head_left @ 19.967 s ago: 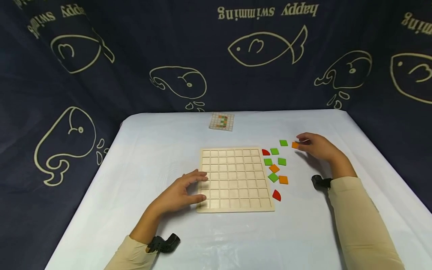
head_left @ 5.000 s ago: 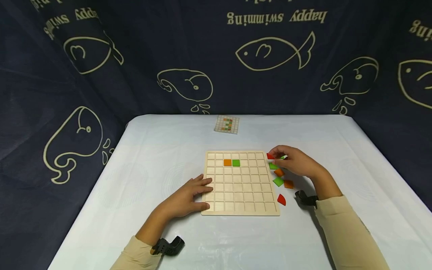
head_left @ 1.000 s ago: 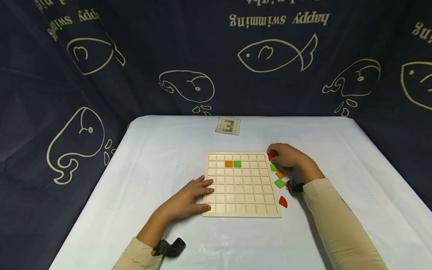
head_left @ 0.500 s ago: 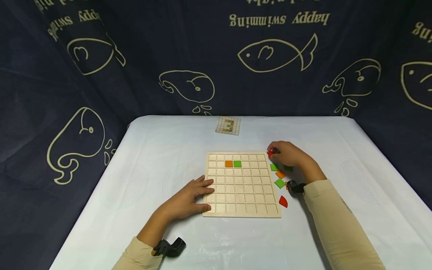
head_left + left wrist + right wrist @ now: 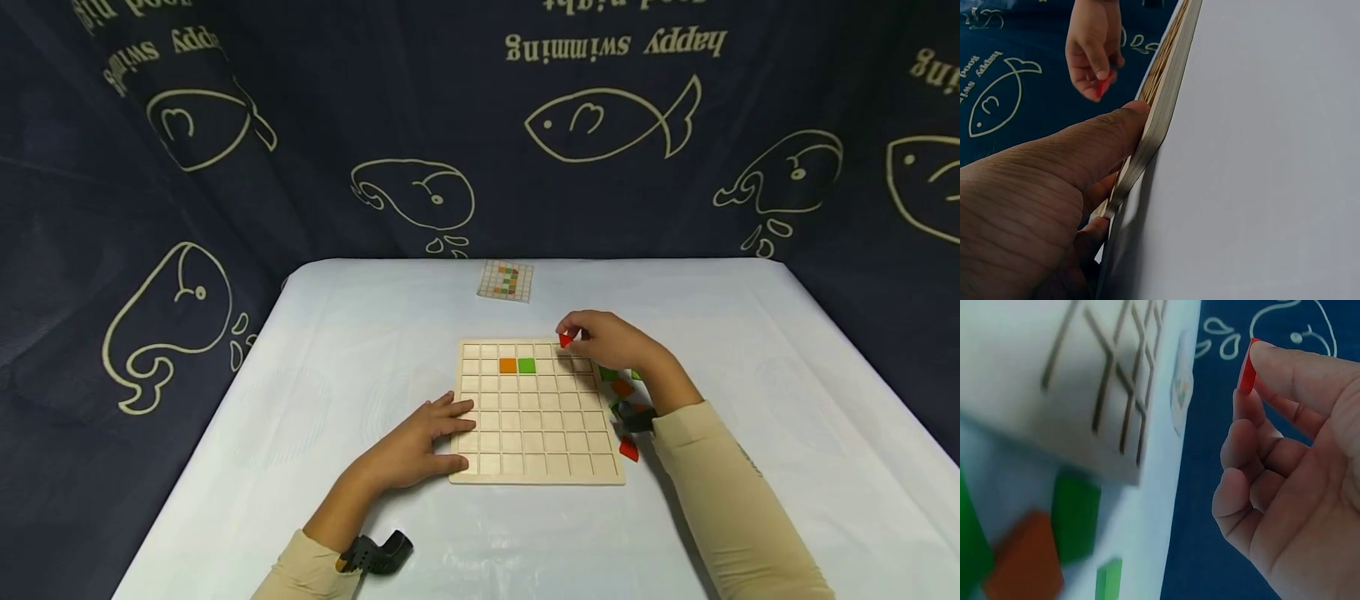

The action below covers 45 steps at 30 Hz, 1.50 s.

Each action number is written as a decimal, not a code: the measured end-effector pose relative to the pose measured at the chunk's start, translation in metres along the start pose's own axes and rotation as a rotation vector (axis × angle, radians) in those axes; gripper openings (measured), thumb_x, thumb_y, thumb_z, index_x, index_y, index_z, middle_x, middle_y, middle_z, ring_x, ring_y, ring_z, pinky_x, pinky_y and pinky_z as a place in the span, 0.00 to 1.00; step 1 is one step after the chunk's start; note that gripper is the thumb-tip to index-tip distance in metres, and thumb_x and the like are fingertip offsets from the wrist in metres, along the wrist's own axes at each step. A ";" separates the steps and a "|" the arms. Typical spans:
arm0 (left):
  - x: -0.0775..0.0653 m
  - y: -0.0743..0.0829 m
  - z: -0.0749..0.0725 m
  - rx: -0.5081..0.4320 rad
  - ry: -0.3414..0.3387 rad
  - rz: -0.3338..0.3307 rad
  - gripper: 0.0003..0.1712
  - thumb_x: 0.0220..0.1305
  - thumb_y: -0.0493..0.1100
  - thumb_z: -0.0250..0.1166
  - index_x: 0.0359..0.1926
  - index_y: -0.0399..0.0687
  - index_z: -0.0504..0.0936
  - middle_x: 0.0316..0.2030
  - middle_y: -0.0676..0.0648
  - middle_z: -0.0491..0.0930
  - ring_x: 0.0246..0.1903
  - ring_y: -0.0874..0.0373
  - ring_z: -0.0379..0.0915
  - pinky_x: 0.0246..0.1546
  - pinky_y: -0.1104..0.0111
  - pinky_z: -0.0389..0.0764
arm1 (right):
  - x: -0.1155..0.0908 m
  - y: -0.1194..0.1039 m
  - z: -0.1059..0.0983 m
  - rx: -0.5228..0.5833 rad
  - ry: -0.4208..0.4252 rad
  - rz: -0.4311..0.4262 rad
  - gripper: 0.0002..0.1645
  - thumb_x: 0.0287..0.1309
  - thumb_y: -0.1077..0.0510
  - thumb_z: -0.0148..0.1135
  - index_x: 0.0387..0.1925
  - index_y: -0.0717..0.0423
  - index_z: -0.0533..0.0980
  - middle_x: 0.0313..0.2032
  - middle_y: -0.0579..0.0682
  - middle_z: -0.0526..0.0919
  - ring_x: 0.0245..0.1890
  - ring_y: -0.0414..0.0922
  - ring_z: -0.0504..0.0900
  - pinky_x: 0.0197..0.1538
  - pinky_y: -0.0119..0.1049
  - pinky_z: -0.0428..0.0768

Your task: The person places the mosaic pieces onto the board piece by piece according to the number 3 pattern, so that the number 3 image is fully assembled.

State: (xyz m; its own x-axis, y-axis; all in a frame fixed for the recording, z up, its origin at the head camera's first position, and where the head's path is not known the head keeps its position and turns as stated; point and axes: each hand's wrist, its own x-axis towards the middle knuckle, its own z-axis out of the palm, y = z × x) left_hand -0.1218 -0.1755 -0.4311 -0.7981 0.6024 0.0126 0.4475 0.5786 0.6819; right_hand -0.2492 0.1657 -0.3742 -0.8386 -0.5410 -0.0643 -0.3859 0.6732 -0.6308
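Note:
Between thumb and fingers, my right hand (image 5: 613, 342) pinches a red quarter-circle tile (image 5: 566, 340), held over the upper right part of the wooden grid board (image 5: 536, 422). In the right wrist view the red tile (image 5: 1247, 374) is seen edge-on at the fingertips, raised off the board. An orange square tile (image 5: 507, 366) and a green square tile (image 5: 527, 366) lie side by side in the board's second row. My left hand (image 5: 411, 442) rests on the board's left edge with fingers spread; in the left wrist view its thumb (image 5: 1116, 128) lies along the rim.
Loose tiles lie right of the board, partly covered by the right forearm: green (image 5: 608, 374), orange (image 5: 622, 388) and a red quarter-circle (image 5: 628, 450). A pattern card (image 5: 506, 281) lies at the back of the white table (image 5: 360, 333). A dark printed curtain (image 5: 300, 125) hangs behind.
Orange and green squares have come onto the board since the oldest frame. My right hand has picked up the red quarter-circle beside the board and moved left over it. The left hand stays put.

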 end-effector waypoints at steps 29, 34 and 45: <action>0.000 0.000 -0.002 0.006 -0.003 -0.001 0.30 0.61 0.47 0.72 0.62 0.40 0.78 0.71 0.46 0.65 0.75 0.45 0.44 0.72 0.44 0.45 | 0.019 -0.010 0.039 -0.045 -0.121 0.006 0.08 0.65 0.63 0.62 0.46 0.57 0.78 0.38 0.48 0.80 0.38 0.46 0.76 0.45 0.44 0.76; 0.000 0.000 -0.002 0.013 -0.007 0.005 0.31 0.61 0.48 0.71 0.63 0.40 0.78 0.71 0.45 0.64 0.75 0.45 0.44 0.72 0.44 0.45 | 0.020 -0.013 0.040 -0.081 -0.124 -0.015 0.08 0.64 0.65 0.63 0.45 0.59 0.78 0.37 0.49 0.79 0.37 0.47 0.75 0.44 0.44 0.75; -0.001 0.000 -0.003 0.008 -0.010 0.004 0.31 0.62 0.47 0.71 0.63 0.40 0.78 0.71 0.45 0.64 0.75 0.45 0.43 0.72 0.44 0.44 | 0.019 -0.014 0.039 -0.110 -0.114 -0.016 0.10 0.63 0.64 0.65 0.46 0.57 0.79 0.40 0.49 0.80 0.40 0.47 0.76 0.47 0.45 0.76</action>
State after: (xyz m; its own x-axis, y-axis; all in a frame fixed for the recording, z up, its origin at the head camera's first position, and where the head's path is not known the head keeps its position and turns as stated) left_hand -0.1223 -0.1772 -0.4288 -0.7922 0.6102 0.0075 0.4536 0.5805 0.6762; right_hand -0.2444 0.1263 -0.3966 -0.7855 -0.6014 -0.1461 -0.4438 0.7119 -0.5443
